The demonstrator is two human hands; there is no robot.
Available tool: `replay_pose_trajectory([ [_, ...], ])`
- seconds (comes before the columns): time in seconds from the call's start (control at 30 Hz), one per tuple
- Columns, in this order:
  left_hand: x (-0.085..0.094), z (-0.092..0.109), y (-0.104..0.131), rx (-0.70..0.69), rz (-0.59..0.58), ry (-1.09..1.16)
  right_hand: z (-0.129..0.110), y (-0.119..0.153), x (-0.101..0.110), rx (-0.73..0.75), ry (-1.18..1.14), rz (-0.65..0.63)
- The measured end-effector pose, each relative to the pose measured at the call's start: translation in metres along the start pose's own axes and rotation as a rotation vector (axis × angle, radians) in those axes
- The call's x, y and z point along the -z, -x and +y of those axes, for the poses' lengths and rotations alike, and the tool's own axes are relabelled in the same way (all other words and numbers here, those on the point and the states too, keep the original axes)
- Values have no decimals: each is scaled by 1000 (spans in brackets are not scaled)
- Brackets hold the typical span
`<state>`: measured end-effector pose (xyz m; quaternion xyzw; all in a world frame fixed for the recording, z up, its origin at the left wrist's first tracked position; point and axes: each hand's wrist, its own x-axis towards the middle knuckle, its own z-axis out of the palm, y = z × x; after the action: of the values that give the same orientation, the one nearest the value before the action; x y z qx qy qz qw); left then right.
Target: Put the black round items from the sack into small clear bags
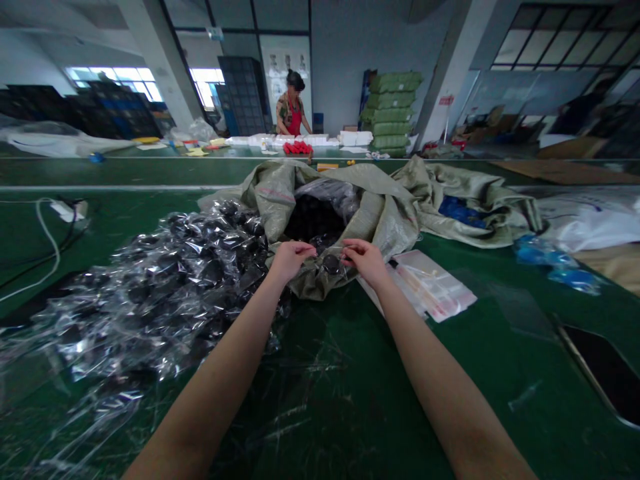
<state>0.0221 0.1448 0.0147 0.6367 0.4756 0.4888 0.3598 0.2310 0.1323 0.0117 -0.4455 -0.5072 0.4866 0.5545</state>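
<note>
A small round black item (pixel 331 264), apparently in clear film, is between my two hands at the front of an open woven sack (pixel 385 207). My left hand (pixel 294 259) pinches at the left, its fingertips on what looks like the edge of the clear film. On the right, my right hand (pixel 364 259) has its fingers bent together beside the black item, gripping the film. Dark contents show inside the sack's mouth. Many black items in clear wrappers (pixel 200 273) are heaped left of my hands. Flat clear bags (pixel 436 283) lie to the right.
A second sack (pixel 475 200) with blue contents stands at the right, near blue wrapped items (pixel 560 263). A phone (pixel 603 367) lies at the right edge. A white cable (pixel 50 233) is at the left. Across the table is a person (pixel 294 110) behind white stacks.
</note>
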Motion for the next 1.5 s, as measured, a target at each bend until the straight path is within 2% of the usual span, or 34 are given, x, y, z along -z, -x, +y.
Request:
replay_pose_trajectory([
  [0.1,0,-2,2,25,-41,26,5,-1,2,-4,15,8],
  [0.2,1,-3,4,-30,-68,-59,12,-3,5,-6,30,15],
  [0.4,-1,-13,4,-58,-42,-151,23,-4,9,35,84,9],
  [0.47,-1,-12,4,-37,8,-145,26,-4,9,56,100,19],
  [0.57,0,-1,5,115,51,-68,29,-5,7,76,147,31],
  [0.67,2,12,8,356,-45,90,30,-5,7,100,176,37],
  [0.73,3,17,10,434,-110,144,31,-5,7,112,179,38],
  [0.9,7,17,13,382,-251,130,32,-5,8,123,164,33],
  [1.17,9,10,13,368,-360,-32,31,-5,11,122,188,37],
  [1.33,6,4,13,312,-361,-111,32,-5,13,144,269,54],
  [1.5,-4,-9,12,269,-278,-208,33,-5,12,117,167,39],
])
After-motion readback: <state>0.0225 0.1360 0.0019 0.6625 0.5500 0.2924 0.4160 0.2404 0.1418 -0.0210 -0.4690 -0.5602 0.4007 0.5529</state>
